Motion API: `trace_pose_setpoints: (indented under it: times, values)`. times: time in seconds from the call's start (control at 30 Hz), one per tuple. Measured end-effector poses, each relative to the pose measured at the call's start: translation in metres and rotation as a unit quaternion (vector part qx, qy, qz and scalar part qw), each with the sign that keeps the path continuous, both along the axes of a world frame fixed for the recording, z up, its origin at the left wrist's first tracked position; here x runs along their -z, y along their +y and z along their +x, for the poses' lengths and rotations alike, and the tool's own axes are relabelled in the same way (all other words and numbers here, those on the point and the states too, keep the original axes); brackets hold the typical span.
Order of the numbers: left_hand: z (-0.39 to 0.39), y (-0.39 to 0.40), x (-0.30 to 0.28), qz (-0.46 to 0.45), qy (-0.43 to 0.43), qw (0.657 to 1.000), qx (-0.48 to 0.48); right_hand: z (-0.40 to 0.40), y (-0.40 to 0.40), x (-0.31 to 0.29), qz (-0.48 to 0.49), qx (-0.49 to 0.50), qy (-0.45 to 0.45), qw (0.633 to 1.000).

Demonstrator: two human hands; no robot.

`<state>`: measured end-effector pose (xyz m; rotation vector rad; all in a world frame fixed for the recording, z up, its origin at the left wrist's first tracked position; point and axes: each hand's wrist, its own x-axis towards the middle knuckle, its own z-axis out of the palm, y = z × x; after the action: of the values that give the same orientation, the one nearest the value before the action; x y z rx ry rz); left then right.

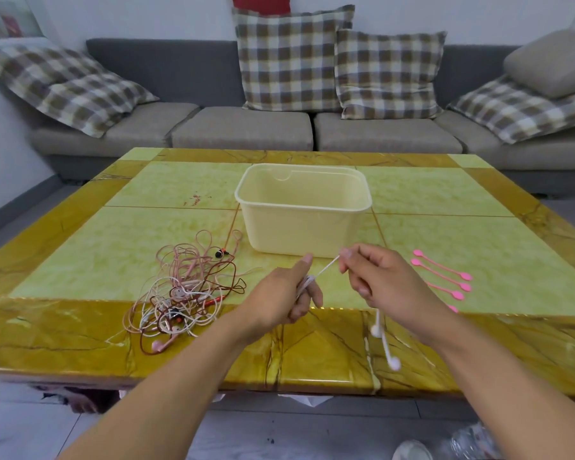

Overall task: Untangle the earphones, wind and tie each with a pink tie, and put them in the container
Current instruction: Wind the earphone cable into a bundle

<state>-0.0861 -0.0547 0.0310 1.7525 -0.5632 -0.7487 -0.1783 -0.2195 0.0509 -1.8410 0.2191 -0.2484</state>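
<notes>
Between both hands (pixel 325 280), white earphone cord (pixel 327 267) taut, slanting up-right, earbuds (pixel 384 343) dangling

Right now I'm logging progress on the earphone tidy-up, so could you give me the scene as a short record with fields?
left hand: holds a wound bunch of white earphone cord
right hand: pinches the same cord, stretched between the hands
earbuds: dangle below the right hand
tangle of earphones: on the table, left of the hands
pink ties: lie in a row on the right, unused
container: behind the hands, no earphones visible inside
</notes>
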Motion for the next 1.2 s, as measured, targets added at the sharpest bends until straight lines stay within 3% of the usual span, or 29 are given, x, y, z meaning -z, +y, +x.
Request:
trace_pose_setpoints:
  times: [0.1,0.23,0.33,0.5,0.6,0.73,0.83,0.9,1.03,1.2]
  values:
    - [-0.004,-0.001,-0.014,-0.126,0.196,0.969,0.081,0.002,-0.009,0.004,0.01,0.047,-0.013,0.999]
    - [-0.011,-0.005,-0.031,-0.255,0.314,0.907,0.12,0.001,-0.007,0.008,0.021,-0.005,0.016,1.0]
    - [-0.014,-0.011,-0.04,-0.329,0.334,0.882,0.048,0.001,0.003,0.012,0.014,-0.069,0.057,0.996]
    - [-0.009,-0.021,-0.031,-0.365,0.259,0.889,-0.095,0.004,0.016,0.015,-0.044,-0.103,0.103,0.988]
    - [-0.005,-0.023,-0.016,-0.334,0.146,0.922,-0.133,0.003,0.018,0.018,-0.114,-0.144,0.134,0.974]
    - [0.004,-0.018,0.004,-0.168,-0.064,0.976,-0.118,-0.002,0.018,0.014,-0.239,-0.118,0.11,0.958]
    - [0.002,-0.016,0.007,-0.055,-0.073,0.994,-0.061,-0.008,0.015,0.006,-0.373,-0.039,0.064,0.925]
    - [-0.003,-0.013,0.002,0.013,-0.091,0.996,-0.011,-0.01,0.008,0.005,-0.356,-0.006,0.046,0.933]
    - [-0.011,-0.009,-0.006,0.079,-0.093,0.991,0.054,-0.009,-0.003,0.006,-0.235,0.029,-0.02,0.971]
    - [-0.012,-0.009,-0.011,-0.011,0.051,0.994,0.096,-0.009,-0.008,0.006,-0.132,0.039,-0.033,0.99]
